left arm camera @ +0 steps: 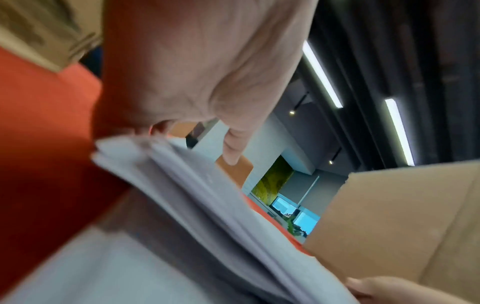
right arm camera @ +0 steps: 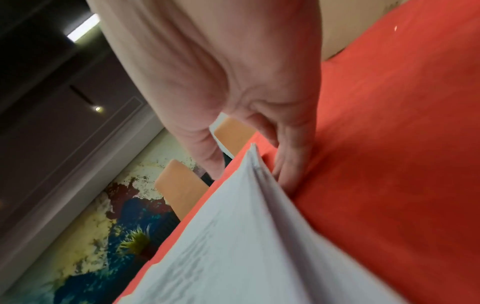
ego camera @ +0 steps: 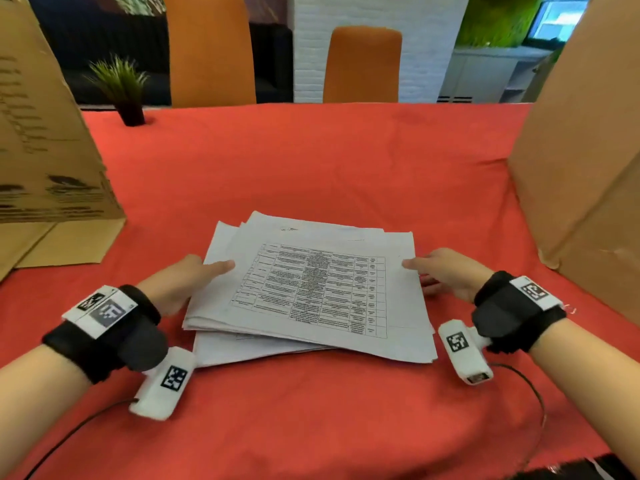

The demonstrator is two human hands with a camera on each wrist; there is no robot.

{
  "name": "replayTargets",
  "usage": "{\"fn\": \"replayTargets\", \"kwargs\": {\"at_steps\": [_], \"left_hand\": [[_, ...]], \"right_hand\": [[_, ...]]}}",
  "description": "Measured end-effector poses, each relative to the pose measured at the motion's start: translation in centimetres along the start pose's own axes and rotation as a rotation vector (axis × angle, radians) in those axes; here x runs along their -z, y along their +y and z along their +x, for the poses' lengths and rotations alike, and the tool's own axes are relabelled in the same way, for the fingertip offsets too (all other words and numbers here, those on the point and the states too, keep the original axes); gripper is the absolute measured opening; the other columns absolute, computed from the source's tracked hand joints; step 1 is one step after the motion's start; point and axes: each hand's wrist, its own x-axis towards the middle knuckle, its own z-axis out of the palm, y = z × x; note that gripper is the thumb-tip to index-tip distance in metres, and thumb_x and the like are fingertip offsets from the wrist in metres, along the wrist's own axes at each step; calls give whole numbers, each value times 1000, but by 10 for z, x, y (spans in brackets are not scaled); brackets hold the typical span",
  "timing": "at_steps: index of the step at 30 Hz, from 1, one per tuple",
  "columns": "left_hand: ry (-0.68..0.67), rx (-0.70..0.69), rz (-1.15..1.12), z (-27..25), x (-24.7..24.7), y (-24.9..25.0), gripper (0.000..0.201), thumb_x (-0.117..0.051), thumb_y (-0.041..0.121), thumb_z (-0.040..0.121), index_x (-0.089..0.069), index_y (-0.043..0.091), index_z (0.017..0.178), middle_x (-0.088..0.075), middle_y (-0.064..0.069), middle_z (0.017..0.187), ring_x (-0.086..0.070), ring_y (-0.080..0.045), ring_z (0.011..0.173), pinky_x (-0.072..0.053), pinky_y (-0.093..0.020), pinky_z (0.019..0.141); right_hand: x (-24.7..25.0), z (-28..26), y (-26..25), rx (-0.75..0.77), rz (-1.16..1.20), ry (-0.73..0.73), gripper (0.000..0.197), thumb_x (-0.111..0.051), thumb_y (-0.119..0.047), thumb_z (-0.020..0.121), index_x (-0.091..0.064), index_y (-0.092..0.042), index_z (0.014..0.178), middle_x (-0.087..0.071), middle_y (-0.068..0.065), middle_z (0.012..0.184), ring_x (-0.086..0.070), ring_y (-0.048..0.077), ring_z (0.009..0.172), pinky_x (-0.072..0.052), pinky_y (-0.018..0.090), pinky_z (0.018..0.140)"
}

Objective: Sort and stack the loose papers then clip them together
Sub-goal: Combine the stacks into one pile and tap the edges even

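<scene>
Now the papers (ego camera: 308, 289) are gathered but still uneven, each grip, left hand (ego camera: 180, 282) and right hand (ego camera: 446, 271), pinching one side; squaring and clipping remain.

1. Printed table on top sheet (ego camera: 308, 289): too small to read.
2. Dark print on left box (ego camera: 52, 161): blurred, unreadable.
3. Square coded markers on wrist bands (ego camera: 104, 308): no letters.
</scene>
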Motion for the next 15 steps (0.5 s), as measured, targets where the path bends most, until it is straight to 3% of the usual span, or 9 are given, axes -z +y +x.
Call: {"fn": "replayTargets", "kwargs": {"at_steps": [2, 4, 6, 8, 12, 15], "left_hand": [[-59, -13, -128, -5, -13, 4, 52, -64, 34, 88, -51, 0, 124, -68, -16, 112, -68, -31, 94, -56, -38, 79], [49, -38, -181, -4, -23, 5, 41, -63, 18, 89, -49, -5, 120, -66, -19, 104, -67, -32, 86, -57, -41, 74], [70, -35, -272, -6, -27, 4, 24, -55, 0, 91, -50, -7, 114, -64, -23, 102, -64, -32, 79, -55, -45, 74], [32, -105, -355, -14, -24, 1, 24, -48, -9, 92, -53, 0, 113, -65, -22, 105, -64, -29, 79, -54, -42, 74], [159, -516, -391, -35, 8, 10, 34, -55, -3, 88, -51, 20, 113, -65, -15, 116, -66, -18, 90, -54, -42, 83], [266, -839, -362, -61, 41, 30, 31, -54, 10, 88, -47, 34, 107, -62, 6, 107, -62, 7, 89, -52, -19, 80]], "right_hand": [[-5, -2, -14, -20, 5, -60, 44, -72, -28, 81, -62, -7, 119, -69, 8, 115, -64, 28, 107, -53, 38, 87], [-11, -5, -25, -23, 27, -71, 34, -71, -12, 82, -64, -3, 115, -69, 13, 114, -65, 30, 105, -52, 40, 90], [-17, -8, -26, -47, 110, -83, 33, -66, 3, 84, -62, 4, 117, -68, 20, 115, -67, 34, 100, -54, 44, 89], [-21, -16, -22, 4, 172, -141, 37, -59, 11, 86, -59, 0, 122, -67, 20, 118, -68, 33, 98, -55, 46, 87], [-17, -32, -29, 394, 324, -149, 47, -57, 11, 87, -54, -8, 131, -68, 11, 123, -67, 27, 109, -54, 45, 93], [-13, -51, -61, 666, 493, -48, 40, -62, 5, 83, -60, -9, 120, -72, 1, 114, -68, 19, 105, -55, 35, 90]]}}
